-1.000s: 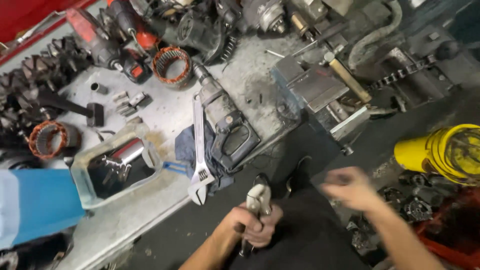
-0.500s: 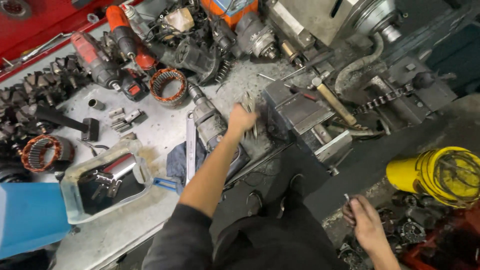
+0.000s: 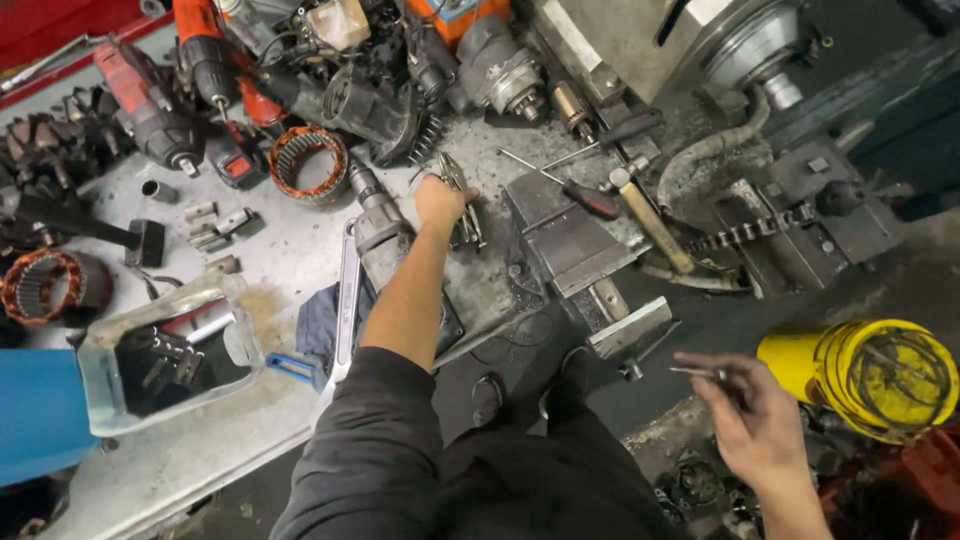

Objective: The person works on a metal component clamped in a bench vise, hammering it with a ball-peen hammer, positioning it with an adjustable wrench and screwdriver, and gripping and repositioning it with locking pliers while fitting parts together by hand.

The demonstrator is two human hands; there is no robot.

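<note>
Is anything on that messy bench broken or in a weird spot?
Yes. The clear plastic tub at the bench's front edge looks cracked and bent, with metal sockets inside. A long wrench hangs past the bench edge. The left hand rests on pliers; the right hand holds a thin metal piece.

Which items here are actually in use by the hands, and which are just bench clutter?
In hand:
- left hand on the pliers
- right hand holding a thin metal rod

Lying about:
- adjustable wrench
- copper-wound stator
- red power drill
- wooden-handled hammer
- yellow cylinder
- clear plastic tub
</note>
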